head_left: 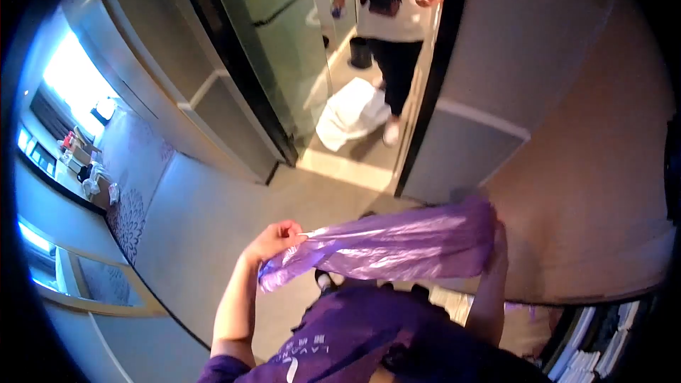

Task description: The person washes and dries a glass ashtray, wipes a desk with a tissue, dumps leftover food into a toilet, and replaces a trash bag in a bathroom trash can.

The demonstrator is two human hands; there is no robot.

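Observation:
A thin purple plastic bag [397, 241] is stretched sideways in front of my body, above the floor. My left hand [280, 237] pinches its left end near the top edge, and a loose part of the bag hangs below the fingers. At the bag's right end is my right hand [499, 241], closed around the edge, its fingers partly hidden by the plastic. The bag looks flat and wrinkled, with shiny highlights.
A person [397, 28] stands in the lit doorway ahead, beside a white cloth heap [351, 113] and a dark bin [360, 53]. A glass door [284, 50] is left of them. Stacked white items [585, 344] lie at lower right. A room with a window opens at far left.

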